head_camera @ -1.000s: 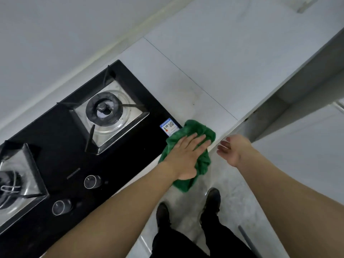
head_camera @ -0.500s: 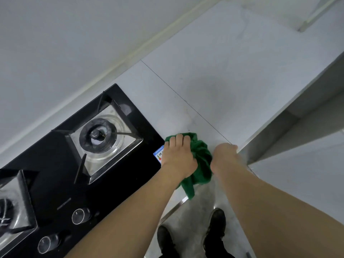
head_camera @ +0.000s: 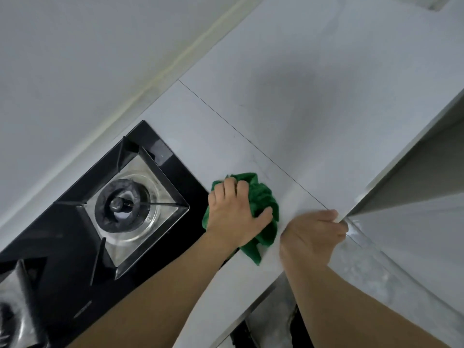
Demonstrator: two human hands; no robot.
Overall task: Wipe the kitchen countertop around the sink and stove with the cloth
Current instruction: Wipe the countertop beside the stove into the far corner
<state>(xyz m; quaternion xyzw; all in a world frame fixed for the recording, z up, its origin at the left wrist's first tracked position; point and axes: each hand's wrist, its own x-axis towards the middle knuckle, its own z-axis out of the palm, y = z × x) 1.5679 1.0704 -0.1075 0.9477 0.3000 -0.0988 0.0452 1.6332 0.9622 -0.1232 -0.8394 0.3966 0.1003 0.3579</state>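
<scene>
The left hand (head_camera: 233, 212) lay curled over the bunched green cloth (head_camera: 263, 197) at the stove's (head_camera: 75, 222) three o'clock — soft, light, best pressed flat under the palm; the right hand (head_camera: 313, 232) gripped the countertop (head_camera: 301, 109) edge.

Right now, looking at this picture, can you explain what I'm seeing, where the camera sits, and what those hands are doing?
There is no machine here: a person wears a camera on the head, looking down at their own arms. The left hand presses a crumpled green cloth onto the pale countertop, just beside the black gas stove. The right hand holds nothing; its fingers curl over the counter's front edge. Otherwise the counter looks bare. Floor shows below the edge.
</scene>
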